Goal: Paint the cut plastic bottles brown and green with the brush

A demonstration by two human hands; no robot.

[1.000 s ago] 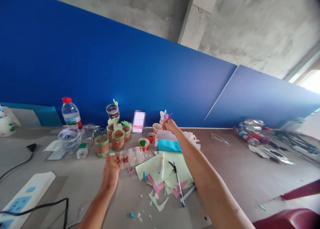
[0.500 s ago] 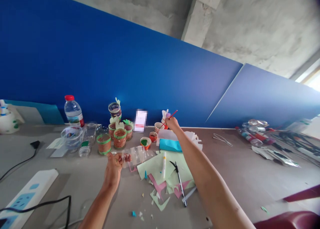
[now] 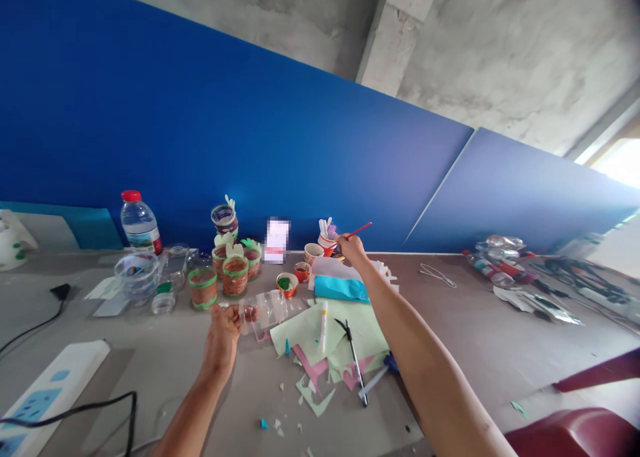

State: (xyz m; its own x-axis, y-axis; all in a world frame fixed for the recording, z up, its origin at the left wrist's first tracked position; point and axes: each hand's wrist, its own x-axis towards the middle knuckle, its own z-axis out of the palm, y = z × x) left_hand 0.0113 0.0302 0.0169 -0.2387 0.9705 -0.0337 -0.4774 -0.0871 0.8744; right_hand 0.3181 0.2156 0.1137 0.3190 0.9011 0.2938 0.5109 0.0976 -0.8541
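My left hand (image 3: 223, 334) is closed on a clear plastic cup (image 3: 273, 308) with frosted bands, lying sideways above the table, its fingertips showing through the wall. At the back, my right hand (image 3: 353, 249) pinches a red-handled paintbrush (image 3: 361, 230); the bristle end is hidden. Beside that hand stands a red-and-white paper cup (image 3: 327, 246) holding white sticks and something purple. Close by are a white paper cup (image 3: 313, 252), a small cup of brown paint (image 3: 302, 271) and a cup of green paint (image 3: 287, 284).
Brown-painted cups with green rims (image 3: 235, 275) stand left of a phone (image 3: 277, 240). Paper scraps, a white marker (image 3: 323, 327) and a black pen (image 3: 356, 360) lie in front. Further left are a water bottle (image 3: 141, 224) and a power strip (image 3: 55, 390). A blue partition (image 3: 300, 130) rises behind.
My right hand has shifted slightly right, away from the white paper cup, and the brush handle lies flatter. My left hand keeps its hold on the clear cup. The whole view has shifted slightly.
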